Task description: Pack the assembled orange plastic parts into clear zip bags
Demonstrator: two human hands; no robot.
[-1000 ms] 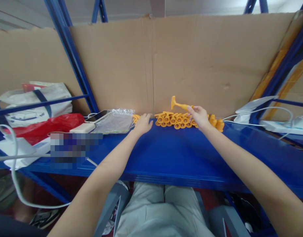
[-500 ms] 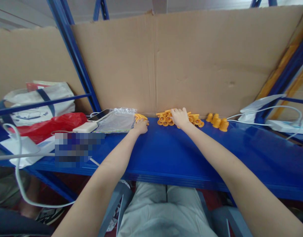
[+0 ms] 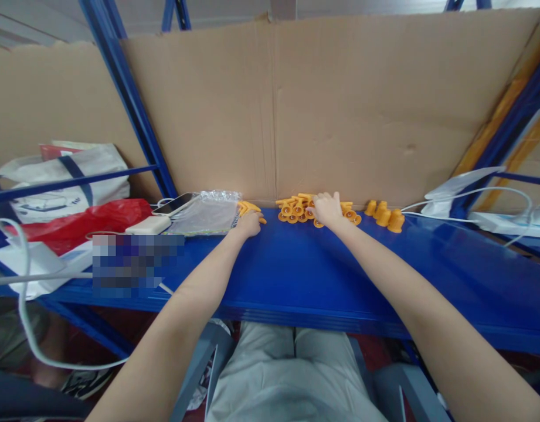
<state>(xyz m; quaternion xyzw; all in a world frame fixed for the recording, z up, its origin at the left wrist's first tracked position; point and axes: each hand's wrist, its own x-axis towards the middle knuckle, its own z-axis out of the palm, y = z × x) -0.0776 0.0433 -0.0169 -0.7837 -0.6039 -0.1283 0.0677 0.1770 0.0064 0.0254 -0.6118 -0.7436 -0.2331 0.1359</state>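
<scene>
Toward twelve o'clock on blue metal shelving, touching piled yellow T-shaped plastic pieces with bent right hand, others toward eleven with curled left hand, with openness and hold indiscernible, perhaps collapsing if tugged low

Smooth plastic pieces, glossy metal shelf

The table is plain blue with kind of a shiny top. There's a heap of yellow pieces with round ends along the back, 4 yellow cups a bit to the right, and a smaller yellow bunch off left. Just beside that bunch, a clear plastic bag lies flat, then a white block, then a red bag.
</scene>
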